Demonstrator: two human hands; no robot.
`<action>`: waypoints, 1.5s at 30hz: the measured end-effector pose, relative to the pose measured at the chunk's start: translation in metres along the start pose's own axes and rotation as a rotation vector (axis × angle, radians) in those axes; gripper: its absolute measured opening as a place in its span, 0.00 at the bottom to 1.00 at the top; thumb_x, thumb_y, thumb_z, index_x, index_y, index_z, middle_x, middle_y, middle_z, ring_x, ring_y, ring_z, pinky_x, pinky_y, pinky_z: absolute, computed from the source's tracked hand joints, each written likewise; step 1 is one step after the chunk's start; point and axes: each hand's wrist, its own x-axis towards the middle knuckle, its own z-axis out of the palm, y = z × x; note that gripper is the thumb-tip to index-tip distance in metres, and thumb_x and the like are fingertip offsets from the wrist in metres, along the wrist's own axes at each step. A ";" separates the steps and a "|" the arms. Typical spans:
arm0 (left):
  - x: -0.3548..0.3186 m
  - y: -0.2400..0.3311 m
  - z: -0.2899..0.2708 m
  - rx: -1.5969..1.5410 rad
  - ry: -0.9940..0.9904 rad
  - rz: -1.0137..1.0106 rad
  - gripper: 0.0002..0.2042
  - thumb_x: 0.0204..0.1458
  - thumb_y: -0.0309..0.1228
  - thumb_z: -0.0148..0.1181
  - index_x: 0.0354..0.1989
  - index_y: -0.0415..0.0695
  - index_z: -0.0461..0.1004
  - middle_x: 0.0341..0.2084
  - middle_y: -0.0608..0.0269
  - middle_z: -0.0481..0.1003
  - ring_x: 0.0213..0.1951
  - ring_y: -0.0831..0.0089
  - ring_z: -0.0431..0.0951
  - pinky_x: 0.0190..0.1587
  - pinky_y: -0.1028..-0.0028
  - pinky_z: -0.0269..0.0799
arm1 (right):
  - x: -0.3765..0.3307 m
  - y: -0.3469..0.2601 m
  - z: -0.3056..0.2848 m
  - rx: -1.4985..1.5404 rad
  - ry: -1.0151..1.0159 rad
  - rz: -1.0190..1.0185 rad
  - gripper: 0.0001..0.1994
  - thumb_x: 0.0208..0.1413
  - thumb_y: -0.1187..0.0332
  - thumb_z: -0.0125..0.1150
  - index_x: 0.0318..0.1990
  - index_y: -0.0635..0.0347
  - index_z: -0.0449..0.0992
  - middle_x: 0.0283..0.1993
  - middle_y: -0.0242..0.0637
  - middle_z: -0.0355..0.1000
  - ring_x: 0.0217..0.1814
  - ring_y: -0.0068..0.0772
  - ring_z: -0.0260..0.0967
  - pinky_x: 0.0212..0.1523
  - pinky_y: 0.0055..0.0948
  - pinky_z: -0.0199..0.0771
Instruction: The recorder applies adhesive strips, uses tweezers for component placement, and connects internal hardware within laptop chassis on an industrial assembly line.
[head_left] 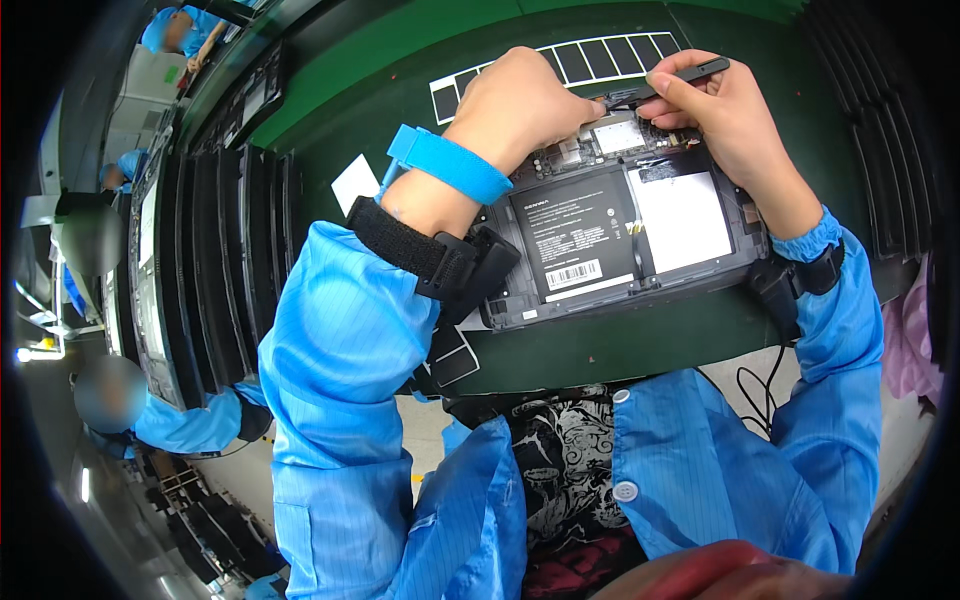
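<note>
In front of me lies an opened electronic device point(515, 312), likely a laptop base or tablet, with its inside facing up. A black battery point(580, 230) fills its left half, beside a white panel point(685, 225). The circuit board point(620, 137) runs along the far edge. My right hand point(722, 112) grips black tweezers point(700, 70), whose tips point left at the board's far edge. Close to those tips, my left hand point(515, 105) is closed, knuckles up, its fingertips pressed at the same edge. Whatever it pinches is hidden. A blue strap point(455, 165) circles my left wrist.
A white sheet with black rectangles point(610, 57) lies beyond the device on the green table point(400, 110). Racks of black trays stand left point(215, 260) and right point(870, 130). A white paper piece point(357, 183) lies left. Other people in blue point(185, 425) are further left.
</note>
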 end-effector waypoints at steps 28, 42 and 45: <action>-0.276 -0.114 0.017 0.201 0.580 0.063 0.25 0.45 0.36 0.69 0.52 0.40 0.73 0.57 0.54 0.69 0.60 0.54 0.66 0.57 0.62 0.63 | -0.101 -0.073 0.081 -0.173 -0.160 -0.094 0.11 0.59 0.69 0.57 0.45 0.66 0.78 0.40 0.37 0.77 0.43 0.22 0.72 0.44 0.21 0.71; -0.231 -0.142 -0.002 -0.055 0.500 0.043 0.46 0.36 0.38 0.74 0.64 0.35 0.56 0.58 0.54 0.69 0.62 0.55 0.62 0.63 0.61 0.57 | -0.046 -0.019 0.221 -0.414 -0.240 -0.155 0.14 0.52 0.61 0.62 0.39 0.64 0.81 0.31 0.44 0.78 0.32 0.34 0.77 0.35 0.30 0.74; -0.230 -0.141 -0.005 -0.067 0.489 0.050 0.47 0.34 0.38 0.75 0.64 0.35 0.56 0.58 0.54 0.69 0.63 0.56 0.61 0.63 0.60 0.56 | -0.043 -0.017 0.225 -0.455 -0.235 -0.165 0.13 0.51 0.62 0.62 0.36 0.64 0.81 0.30 0.45 0.78 0.32 0.36 0.77 0.36 0.31 0.74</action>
